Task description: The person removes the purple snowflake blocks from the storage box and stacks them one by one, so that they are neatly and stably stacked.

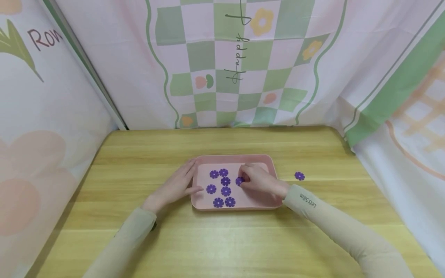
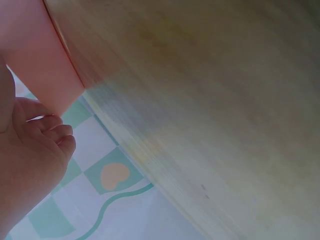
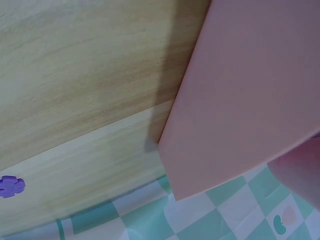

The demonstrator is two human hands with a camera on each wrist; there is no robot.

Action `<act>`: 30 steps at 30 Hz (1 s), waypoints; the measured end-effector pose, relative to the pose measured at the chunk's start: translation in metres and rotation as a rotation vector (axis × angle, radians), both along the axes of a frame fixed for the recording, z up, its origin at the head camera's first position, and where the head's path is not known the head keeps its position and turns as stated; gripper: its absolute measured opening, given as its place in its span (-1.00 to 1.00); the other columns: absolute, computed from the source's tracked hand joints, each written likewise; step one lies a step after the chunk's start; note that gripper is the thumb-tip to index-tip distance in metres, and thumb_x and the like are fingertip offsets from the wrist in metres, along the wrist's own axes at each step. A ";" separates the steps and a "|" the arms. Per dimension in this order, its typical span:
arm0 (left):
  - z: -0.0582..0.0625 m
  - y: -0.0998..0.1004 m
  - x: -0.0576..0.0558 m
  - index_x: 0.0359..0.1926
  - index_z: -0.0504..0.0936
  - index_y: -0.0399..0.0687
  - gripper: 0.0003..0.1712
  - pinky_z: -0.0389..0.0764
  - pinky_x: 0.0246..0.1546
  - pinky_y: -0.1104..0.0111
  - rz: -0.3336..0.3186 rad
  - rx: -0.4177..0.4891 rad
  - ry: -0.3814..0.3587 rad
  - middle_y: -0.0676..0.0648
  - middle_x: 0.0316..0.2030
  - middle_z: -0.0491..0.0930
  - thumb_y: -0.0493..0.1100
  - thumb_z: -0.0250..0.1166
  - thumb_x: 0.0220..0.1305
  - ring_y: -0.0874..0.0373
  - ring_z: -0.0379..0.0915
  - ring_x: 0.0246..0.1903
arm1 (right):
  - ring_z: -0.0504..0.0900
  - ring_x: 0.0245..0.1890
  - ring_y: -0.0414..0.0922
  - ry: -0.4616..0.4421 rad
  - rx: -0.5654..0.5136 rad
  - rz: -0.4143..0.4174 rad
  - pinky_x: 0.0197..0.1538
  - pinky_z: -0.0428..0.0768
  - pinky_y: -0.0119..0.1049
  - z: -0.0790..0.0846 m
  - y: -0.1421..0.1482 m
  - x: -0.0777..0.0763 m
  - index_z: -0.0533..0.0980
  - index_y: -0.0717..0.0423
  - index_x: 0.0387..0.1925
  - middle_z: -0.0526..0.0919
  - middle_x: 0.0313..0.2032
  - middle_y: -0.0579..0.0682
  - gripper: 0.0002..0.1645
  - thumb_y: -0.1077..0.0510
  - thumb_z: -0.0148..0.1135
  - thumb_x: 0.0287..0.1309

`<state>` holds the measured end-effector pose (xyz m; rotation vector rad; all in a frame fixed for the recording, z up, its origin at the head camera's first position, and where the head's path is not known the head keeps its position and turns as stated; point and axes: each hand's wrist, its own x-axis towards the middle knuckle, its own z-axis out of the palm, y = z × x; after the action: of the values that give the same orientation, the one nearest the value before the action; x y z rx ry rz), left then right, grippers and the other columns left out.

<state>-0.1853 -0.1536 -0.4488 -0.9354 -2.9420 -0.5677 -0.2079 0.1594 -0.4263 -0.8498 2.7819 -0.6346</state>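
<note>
A shallow pink tray (image 1: pixel 236 209) lies on the table with several purple snowflake-shaped discs (image 1: pixel 225 191) spread over its left half. My left hand (image 1: pixel 175 187) grips the tray's left side, its thumb over the rim and the fingers at the far left corner. In the left wrist view, curled fingers (image 2: pixel 60 132) show beside the tray's pink outer wall (image 2: pixel 45 60). Inside the tray, my right hand (image 1: pixel 259 179) pinches a purple snowflake disc (image 1: pixel 239 181) between thumb and fingers. The tray wall (image 3: pixel 240 110) hides most of that hand in the right wrist view.
One more purple disc (image 1: pixel 299 176) lies on the wooden table (image 1: pixel 222 247) to the right of the tray; it also appears as a purple disc (image 3: pixel 11 186) in the right wrist view. Printed cloth (image 1: pixel 229 58) hangs behind the table and along both sides.
</note>
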 end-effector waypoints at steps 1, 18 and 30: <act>0.000 0.000 0.000 0.52 -0.01 -0.34 0.09 0.08 0.55 -0.09 0.001 -0.001 -0.004 -0.36 0.53 -0.03 0.29 0.22 0.31 -0.24 -0.06 0.53 | 0.54 -0.34 -0.23 -0.001 -0.003 0.000 -0.23 0.63 -0.41 0.000 0.000 0.000 0.57 0.13 -0.23 0.64 -0.32 -0.03 -0.75 0.22 0.44 0.04; 0.003 0.000 0.003 0.52 -0.01 -0.34 0.09 0.08 0.55 -0.08 0.007 0.000 -0.021 -0.36 0.54 -0.04 0.29 0.21 0.30 -0.22 -0.09 0.54 | 0.58 -0.23 -0.16 0.046 0.017 0.055 -0.14 0.68 -0.36 0.000 0.001 0.004 0.61 0.13 -0.14 0.64 -0.19 0.05 -0.74 0.21 0.41 0.10; 0.004 0.001 0.003 0.52 -0.02 -0.32 0.10 0.06 0.55 -0.09 0.014 0.005 -0.034 -0.35 0.54 -0.05 0.29 0.22 0.30 -0.22 -0.10 0.55 | 0.61 -0.22 -0.13 0.090 0.053 0.064 -0.12 0.70 -0.32 -0.002 0.000 0.004 0.63 0.16 -0.12 0.65 -0.18 0.05 -0.71 0.22 0.41 0.07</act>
<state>-0.1822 -0.1528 -0.4448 -0.9137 -2.9729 -0.5965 -0.2043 0.1591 -0.4281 -0.9745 2.8240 -0.5221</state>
